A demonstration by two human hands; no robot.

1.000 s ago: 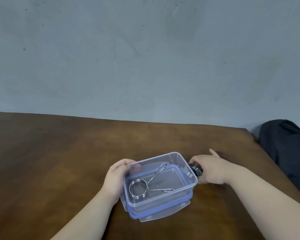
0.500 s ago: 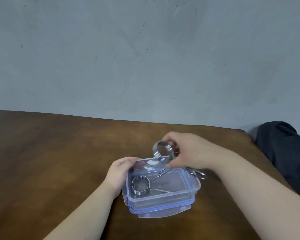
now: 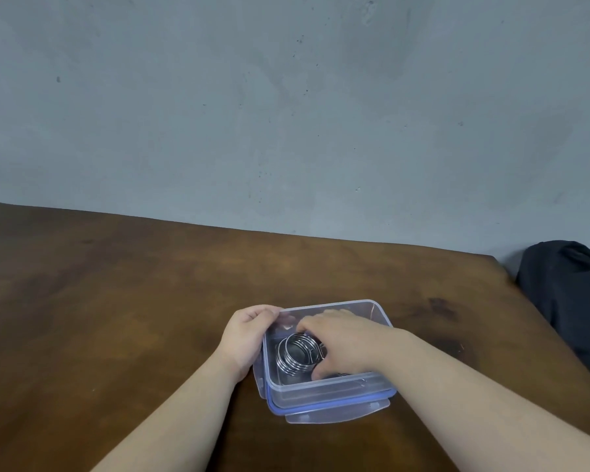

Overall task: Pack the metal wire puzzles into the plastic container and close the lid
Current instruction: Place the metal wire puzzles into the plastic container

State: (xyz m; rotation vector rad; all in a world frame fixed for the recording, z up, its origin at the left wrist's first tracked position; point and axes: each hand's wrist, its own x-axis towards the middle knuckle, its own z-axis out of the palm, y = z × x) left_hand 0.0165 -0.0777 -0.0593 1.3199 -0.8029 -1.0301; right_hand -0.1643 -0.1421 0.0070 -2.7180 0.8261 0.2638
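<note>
- A person's right hand (image 3: 346,345) reaches inside the clear plastic container (image 3: 324,391) on the brown counter (image 3: 133,301), fingers closed around a coiled metal wire puzzle (image 3: 295,356) held low in the container.
- The left hand (image 3: 247,335) grips the container's left wall, steadying it.
- The blue-rimmed lid (image 3: 334,412) sits under the container.
- A dark bag (image 3: 569,294) lies well to the container's right.
- Packing appears under way; next, likely, the puzzle must be released and the lid freed from beneath and pressed on top.

Brown wooden table (image 3: 116,318); grey wall (image 3: 286,114); dark fabric bundle (image 3: 569,301) at right edge.
</note>
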